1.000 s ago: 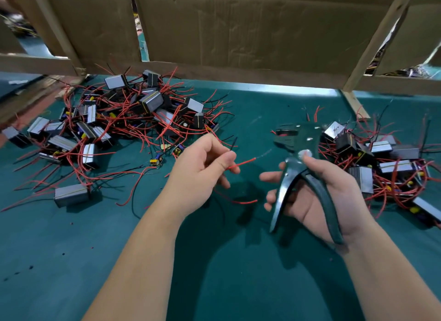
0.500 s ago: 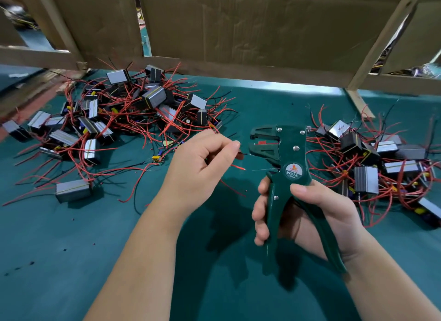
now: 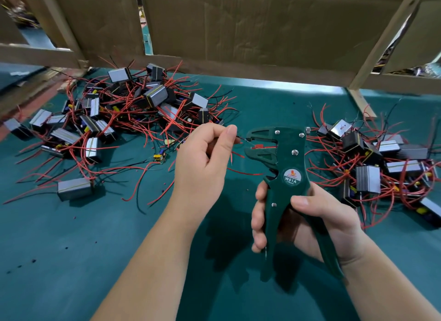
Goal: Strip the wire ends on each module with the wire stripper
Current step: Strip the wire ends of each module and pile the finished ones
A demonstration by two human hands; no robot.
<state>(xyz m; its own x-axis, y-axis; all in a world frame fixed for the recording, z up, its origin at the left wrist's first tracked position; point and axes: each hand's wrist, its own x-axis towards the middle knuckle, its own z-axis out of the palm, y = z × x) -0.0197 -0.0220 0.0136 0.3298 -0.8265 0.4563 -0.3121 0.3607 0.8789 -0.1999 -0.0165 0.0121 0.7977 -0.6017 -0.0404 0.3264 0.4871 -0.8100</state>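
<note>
Since half a second before, the thin red wire (image 3: 240, 139) had reached the mouth of the dark green, plier-shaped wire stripper (image 3: 284, 167) at centre frame. The left hand (image 3: 205, 163) pinched it between thumb and forefinger, its length pointing right into the jaws. The right hand (image 3: 317, 225) was curled round both handles (partly squeezed, I judged). One stripper; grey box-shaped modules in two heaps, the upper-left heap (image 3: 152, 98) and the right heap (image 3: 367, 177).

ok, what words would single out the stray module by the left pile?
Find the left pile of modules and red wires on the green mat. Just off its near-left edge lies a grey module. It alone sits outside the heap, flat on the mat with nothing stacked against it.
</note>
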